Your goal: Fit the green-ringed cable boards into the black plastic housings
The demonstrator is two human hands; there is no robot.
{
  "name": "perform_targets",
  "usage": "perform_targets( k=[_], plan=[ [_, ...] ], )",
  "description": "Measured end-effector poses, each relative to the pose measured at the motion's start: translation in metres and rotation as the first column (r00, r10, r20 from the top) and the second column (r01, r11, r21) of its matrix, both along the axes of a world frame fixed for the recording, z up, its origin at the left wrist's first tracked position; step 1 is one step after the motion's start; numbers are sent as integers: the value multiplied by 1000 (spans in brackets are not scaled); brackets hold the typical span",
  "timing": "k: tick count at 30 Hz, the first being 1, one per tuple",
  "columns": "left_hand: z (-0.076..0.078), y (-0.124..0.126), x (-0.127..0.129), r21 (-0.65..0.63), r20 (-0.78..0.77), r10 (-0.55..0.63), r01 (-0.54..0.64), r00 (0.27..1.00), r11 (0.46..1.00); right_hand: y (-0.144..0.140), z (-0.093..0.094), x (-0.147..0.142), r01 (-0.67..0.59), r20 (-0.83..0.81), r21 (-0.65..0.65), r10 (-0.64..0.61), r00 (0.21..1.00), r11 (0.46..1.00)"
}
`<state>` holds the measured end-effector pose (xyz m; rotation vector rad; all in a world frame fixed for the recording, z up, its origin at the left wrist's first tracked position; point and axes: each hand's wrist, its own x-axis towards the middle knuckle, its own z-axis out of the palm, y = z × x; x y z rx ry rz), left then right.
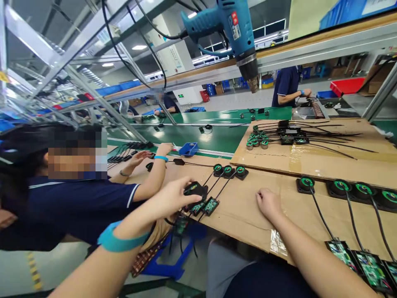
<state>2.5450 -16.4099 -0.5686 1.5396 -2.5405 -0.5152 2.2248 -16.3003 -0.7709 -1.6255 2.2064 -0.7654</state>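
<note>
My left hand [173, 196], a blue wristband on its forearm, grips a black round part [195, 190] at the near left of the cardboard-covered bench [248, 211]. Thin black wires run from it to small green circuit boards [206, 205] just below. My right hand [268, 203] rests on the cardboard with fingers curled, holding nothing. To its right lie several black round parts with green rings [341, 186], wired to circuit boards [356, 258] at the near edge. Three more ringed parts [229, 170] sit beyond my left hand.
A blue heat gun [231, 31] hangs overhead. A co-worker in dark blue sits at my left, hands [151, 155] on the bench. A small blue tray [188, 148] sits by the green conveyor [201, 136]. More parts and cables [288, 136] lie on the far cardboard. Another person [287, 86] stands beyond.
</note>
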Motion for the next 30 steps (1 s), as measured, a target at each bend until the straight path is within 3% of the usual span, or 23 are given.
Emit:
perform_targets(
  k=[3, 5, 7, 11, 15, 19, 25, 30],
  plan=[
    [29, -42, 5, -140, 246, 61, -27, 967, 990, -2, -4, 1, -25, -91, 12, 27, 995, 1000],
    [28, -76, -2, -231, 355, 136, -54, 925, 971, -3, -6, -1, -33, -125, 4, 33, 992, 999],
    [10, -109, -14, -268, 388, 215, -114, 896, 957, -4, -7, -2, -35, -137, -4, 34, 990, 999],
    [-46, -153, -41, -231, 351, 236, -160, 906, 960, -3, -7, -2, -20, -141, -9, 19, 990, 1000],
    [-95, -173, -53, -147, 294, 169, -130, 941, 981, -3, -6, 1, -25, -138, -3, 24, 990, 1000],
    [-120, -192, -44, -72, 227, 110, -96, 968, 993, -4, -7, 1, -9, -149, 3, 9, 989, 1000],
    [-134, -199, -31, -45, 186, 101, -94, 977, 994, -5, -7, 1, 6, -152, 9, -4, 988, 1000],
    [-125, -183, -28, -143, 198, 104, -76, 975, 987, -5, -7, 2, 29, -157, -14, -30, 987, 1000]
  ],
)
